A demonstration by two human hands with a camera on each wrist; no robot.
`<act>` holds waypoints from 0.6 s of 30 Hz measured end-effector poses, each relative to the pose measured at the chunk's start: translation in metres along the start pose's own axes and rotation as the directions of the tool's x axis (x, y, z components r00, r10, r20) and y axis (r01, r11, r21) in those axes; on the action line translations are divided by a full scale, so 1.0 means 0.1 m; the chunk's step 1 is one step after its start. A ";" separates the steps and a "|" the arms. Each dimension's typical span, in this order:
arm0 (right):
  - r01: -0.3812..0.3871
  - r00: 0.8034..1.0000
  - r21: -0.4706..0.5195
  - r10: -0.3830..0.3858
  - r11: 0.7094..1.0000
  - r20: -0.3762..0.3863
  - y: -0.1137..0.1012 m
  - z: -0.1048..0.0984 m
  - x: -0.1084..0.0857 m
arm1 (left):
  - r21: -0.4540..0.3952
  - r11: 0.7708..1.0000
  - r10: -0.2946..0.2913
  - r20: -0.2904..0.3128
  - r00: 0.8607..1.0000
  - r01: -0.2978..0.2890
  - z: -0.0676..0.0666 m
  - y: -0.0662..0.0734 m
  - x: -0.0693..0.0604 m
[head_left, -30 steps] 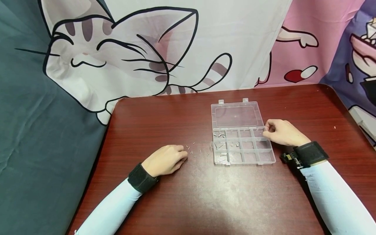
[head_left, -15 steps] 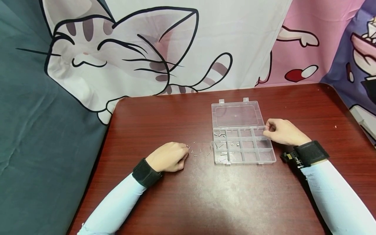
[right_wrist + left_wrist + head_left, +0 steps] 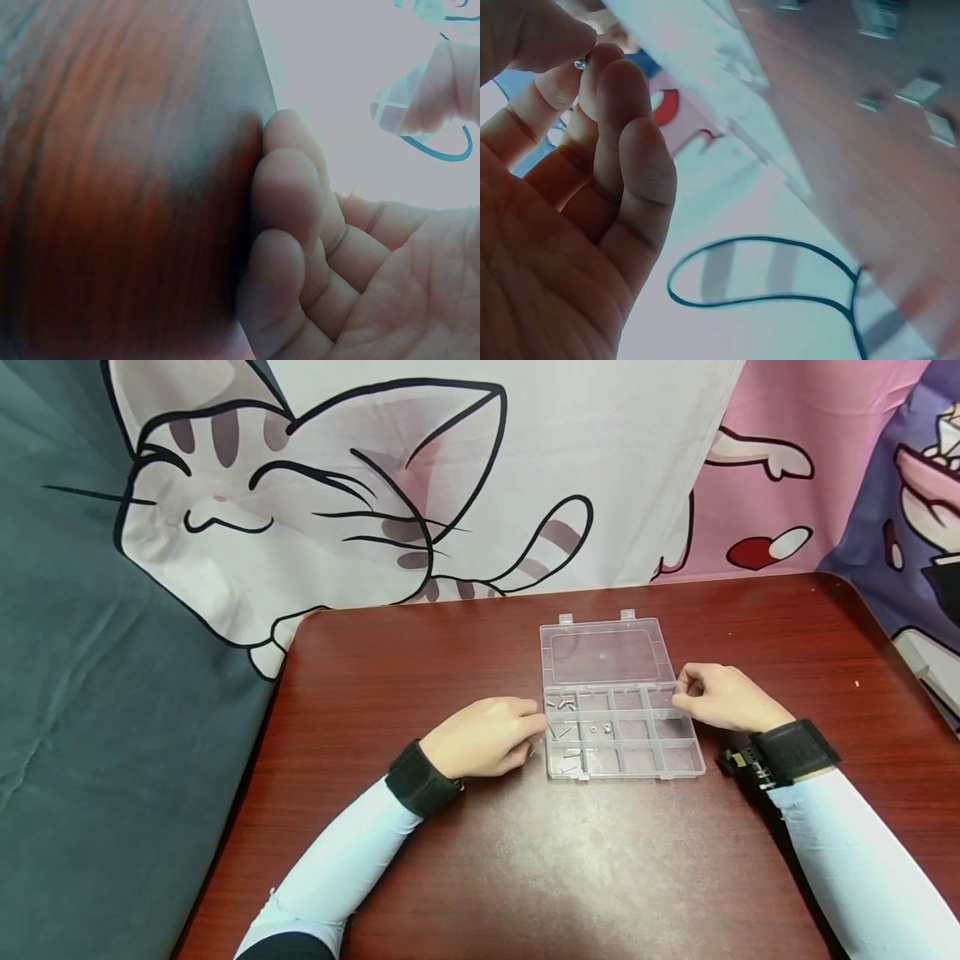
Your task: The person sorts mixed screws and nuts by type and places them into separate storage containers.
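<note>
In the head view, the left hand (image 3: 487, 737) is just beside the left edge of a clear plastic compartment box (image 3: 633, 745). Its thumb and index finger pinch a tiny shiny metal piece (image 3: 581, 64), seen in the left wrist view. Thumb and fingers of the right hand (image 3: 727, 697) hold the box at its right edge, near the hinge line. The box lies with its lid (image 3: 607, 652) folded back. Small screws (image 3: 558, 732) lie in its left compartments, and a few nut-like pieces (image 3: 607, 728) in a middle one.
The box stands on a reddish-brown wooden table (image 3: 615, 860). Small loose metal pieces (image 3: 919, 91) lie on it, mostly hidden by the left hand in the head view. A tiny pale bit (image 3: 857, 683) lies at the far right. Printed cloth (image 3: 465, 460) hangs behind the table.
The left hand has moved right, from the scattered metal pieces on the table to the box's left edge. The right hand has stayed at the box's right side.
</note>
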State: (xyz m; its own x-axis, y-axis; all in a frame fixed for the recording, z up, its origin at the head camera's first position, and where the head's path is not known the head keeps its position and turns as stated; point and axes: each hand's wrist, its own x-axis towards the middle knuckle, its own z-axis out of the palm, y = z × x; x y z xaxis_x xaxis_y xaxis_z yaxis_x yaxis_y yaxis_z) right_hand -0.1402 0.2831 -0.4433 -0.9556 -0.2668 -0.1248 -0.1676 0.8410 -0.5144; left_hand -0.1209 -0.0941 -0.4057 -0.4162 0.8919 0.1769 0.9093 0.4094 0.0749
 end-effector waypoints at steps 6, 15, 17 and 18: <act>0.003 1.000 -0.001 -0.003 1.000 0.008 0.00 0.01 0.01 | -0.017 0.997 0.071 0.017 0.997 -0.071 0.00 0.12 0.30; 0.002 1.000 -0.003 -0.002 1.000 0.010 0.01 0.01 0.02 | -0.031 0.990 0.138 -0.014 0.990 -0.139 0.04 0.27 0.61; 0.000 1.000 -0.003 0.000 1.000 0.008 0.02 0.01 0.02 | -0.035 0.988 0.149 -0.020 0.989 -0.150 0.04 0.30 0.65; -0.003 1.000 -0.005 0.003 1.000 0.008 0.02 0.01 0.02 | -0.038 0.987 0.153 -0.023 0.988 -0.154 0.04 0.32 0.67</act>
State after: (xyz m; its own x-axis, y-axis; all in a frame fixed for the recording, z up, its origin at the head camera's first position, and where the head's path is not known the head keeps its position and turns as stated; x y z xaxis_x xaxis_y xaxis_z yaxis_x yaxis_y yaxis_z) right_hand -0.1418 0.2834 -0.4456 -0.9543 -0.2677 -0.1329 -0.1658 0.8441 -0.5100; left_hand -0.1202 -0.0205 -0.3958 -0.2719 0.9395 0.2085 0.9620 0.2599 0.0837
